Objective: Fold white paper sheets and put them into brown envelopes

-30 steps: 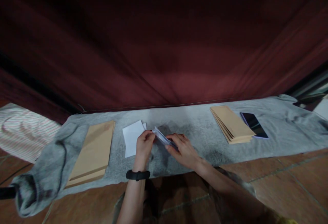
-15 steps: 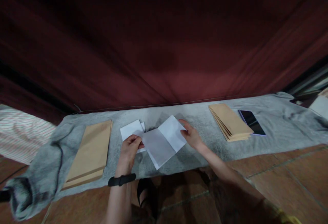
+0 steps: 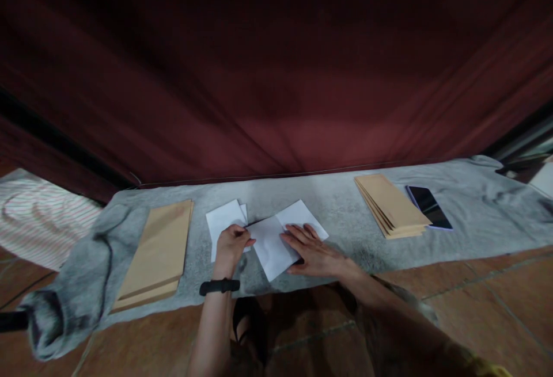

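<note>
A creased sheet of white paper (image 3: 271,248) lies unfolded on the grey cloth, its fold running across the middle. My left hand (image 3: 233,244), with a black band on the wrist, pinches the sheet's left corner between thumb and fingers. Flat across the sheet's right half rests my right hand (image 3: 309,251), fingers stretched out over the crease and holding nothing. Just left of the sheet are more white papers (image 3: 223,219), partly covered by my left hand.
Brown envelopes (image 3: 158,247) lie stacked at the left. Another stack of brown envelopes (image 3: 389,201) sits at the right, beside a dark phone (image 3: 429,206). The grey cloth (image 3: 337,198) covers a narrow surface before a dark red curtain (image 3: 276,106). Tiled floor (image 3: 488,296) shows below.
The sheet has come down flatter onto the cloth. My right hand has gone from holding its right edge to lying flat on it. My left hand keeps the left corner.
</note>
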A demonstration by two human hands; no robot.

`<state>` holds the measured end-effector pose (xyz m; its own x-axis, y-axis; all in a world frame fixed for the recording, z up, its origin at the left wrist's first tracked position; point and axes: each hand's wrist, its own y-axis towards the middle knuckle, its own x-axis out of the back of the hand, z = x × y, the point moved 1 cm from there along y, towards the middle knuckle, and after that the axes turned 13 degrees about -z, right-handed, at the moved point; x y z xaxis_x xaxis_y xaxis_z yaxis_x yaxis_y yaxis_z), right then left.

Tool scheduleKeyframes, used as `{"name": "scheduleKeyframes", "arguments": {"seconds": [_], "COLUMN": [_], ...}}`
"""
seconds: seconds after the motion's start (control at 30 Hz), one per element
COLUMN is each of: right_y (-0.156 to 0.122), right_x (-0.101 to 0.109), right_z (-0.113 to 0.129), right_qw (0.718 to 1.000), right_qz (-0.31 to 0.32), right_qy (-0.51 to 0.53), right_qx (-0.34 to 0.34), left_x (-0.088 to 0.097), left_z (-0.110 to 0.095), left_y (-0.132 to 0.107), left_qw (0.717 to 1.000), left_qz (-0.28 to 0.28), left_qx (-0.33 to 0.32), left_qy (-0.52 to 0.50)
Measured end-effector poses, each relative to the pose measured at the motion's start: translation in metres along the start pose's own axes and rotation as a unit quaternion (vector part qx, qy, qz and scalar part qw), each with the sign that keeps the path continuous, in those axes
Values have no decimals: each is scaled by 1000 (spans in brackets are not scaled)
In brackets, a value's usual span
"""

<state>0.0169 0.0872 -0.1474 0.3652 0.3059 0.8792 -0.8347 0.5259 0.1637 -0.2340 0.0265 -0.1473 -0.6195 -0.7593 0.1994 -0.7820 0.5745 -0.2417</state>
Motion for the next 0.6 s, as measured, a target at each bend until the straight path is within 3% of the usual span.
{"name": "scheduleKeyframes", "arguments": {"seconds": [0.2,0.4,0.6], "right_y": [3,4,2], "right_x": [5,14,18], "right_z": [-11,-12,-15], "right_qw": [1000,999,998], "right_qz": [11,21,43], "right_qy": [10,22,44], "right_qx": [-14,-13,-27], "left_x": [-4,2,3], "left_z": [-1,-12,-7], "left_y": [1,-6,0], "left_qw": [999,992,987], "left_qz": [10,125,142], "left_qx": [-8,-17,-38], "left_qy": [-32,0,71]}}
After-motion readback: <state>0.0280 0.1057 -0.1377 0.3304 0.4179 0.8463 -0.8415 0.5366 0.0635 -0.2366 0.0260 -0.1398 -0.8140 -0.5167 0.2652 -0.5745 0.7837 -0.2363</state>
